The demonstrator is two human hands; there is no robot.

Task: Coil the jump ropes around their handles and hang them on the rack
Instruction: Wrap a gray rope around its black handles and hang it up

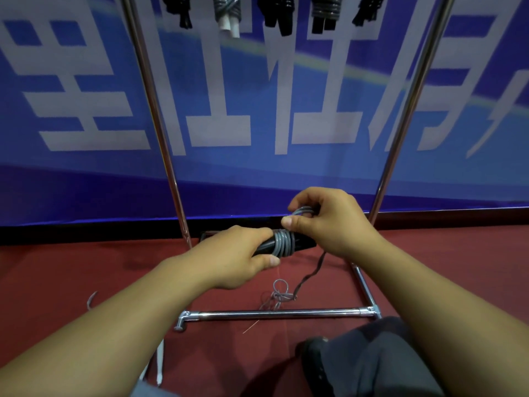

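At the centre of my view, my left hand (243,255) has its grip closed around the black handles (297,242), held roughly level, pointing toward three o'clock. Grey rope (283,243) is wound in several turns around them, just beside my left thumb. My right hand (323,222), at one o'clock from the left, pinches a small loop of the same rope between thumb and curled fingers, right above the coil. A dark cord hangs from under the right hand down to a grey knotted tangle (279,293) on the red floor (71,267) at six o'clock. The chrome rack (280,313) stands around it, with coiled ropes (326,10) hanging at twelve o'clock.
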